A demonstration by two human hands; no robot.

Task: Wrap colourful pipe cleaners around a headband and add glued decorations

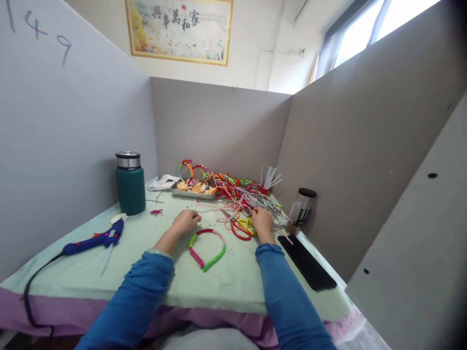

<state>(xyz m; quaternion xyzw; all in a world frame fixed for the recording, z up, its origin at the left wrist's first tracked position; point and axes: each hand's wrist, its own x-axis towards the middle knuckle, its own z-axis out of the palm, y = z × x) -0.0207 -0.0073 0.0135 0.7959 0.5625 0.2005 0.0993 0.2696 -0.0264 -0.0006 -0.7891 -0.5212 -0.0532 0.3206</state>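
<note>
A headband (207, 249) wrapped in red, pink and green fuzzy pipe cleaner lies on the table between my forearms. My left hand (186, 221) is above and left of it, fingers pinched together; what they hold, if anything, is too small to make out. On the right, my right hand (261, 219) is curled closed beside the yellow-handled scissors (247, 224), at the near edge of a bundle of silver pipe cleaners (260, 200). Its fingertips are hidden behind the hand. Red-handled scissors (241, 231) lie just left of it.
A metal tray (193, 194) of small pieces sits at the back near piled coloured pipe cleaners (233, 184). Left are a green flask (130, 189) and a blue glue gun (95, 241) with its cord. A black phone-like slab (307, 262) and clear bottle (302, 210) stand right. Partitions enclose the table.
</note>
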